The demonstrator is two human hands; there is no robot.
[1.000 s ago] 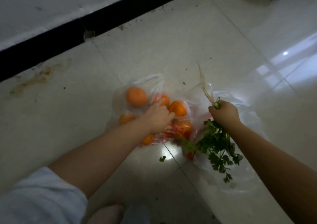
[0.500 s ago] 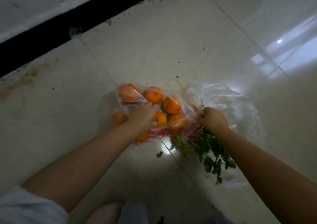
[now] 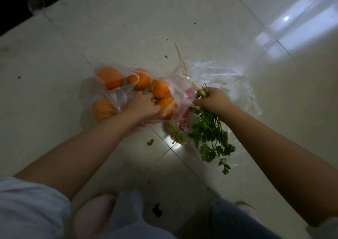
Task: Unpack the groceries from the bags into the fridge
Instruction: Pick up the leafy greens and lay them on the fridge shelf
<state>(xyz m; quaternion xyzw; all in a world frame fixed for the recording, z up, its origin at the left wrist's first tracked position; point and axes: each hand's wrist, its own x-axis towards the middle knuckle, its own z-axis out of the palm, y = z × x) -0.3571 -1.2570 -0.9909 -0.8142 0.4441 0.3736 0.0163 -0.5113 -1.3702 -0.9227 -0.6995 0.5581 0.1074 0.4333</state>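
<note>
A person crouches over a pale tiled floor (image 3: 228,28), knees in blue jeans (image 3: 128,216) at the near edge of the view and a light sleeve (image 3: 27,207) at the near left. A dark speck (image 3: 157,210) lies on the tiles between the knees, and a loose green leaf (image 3: 150,142) lies a little farther out, near a bright glint on a tile joint.

The right hand (image 3: 212,101) is closed around the stems of a bunch of herbs (image 3: 208,134), gripping them just below the pale roots (image 3: 182,65), which stick up and away past the knuckles. The leaves hang down from the fist toward the person, over the near edge of a clear bag (image 3: 225,77) that lies crumpled on the floor beyond and to the right of the hand. The thumb also seems to press thin plastic.

The left hand (image 3: 144,105) is curled into the bag of oranges (image 3: 117,96), fingers closed on the plastic at its mouth, touching the fruit there. The oranges (image 3: 109,77) sit just beyond and to the left of this hand, bunched inside the film; one lies near the wrist, the others farther out. A red-printed bag (image 3: 182,118) lies between the two hands, partly under them.

Crumbs dot the tiles beyond the bags. At the far left corner a black strip (image 3: 27,2) edges the floor; window light reflects at the far right.
</note>
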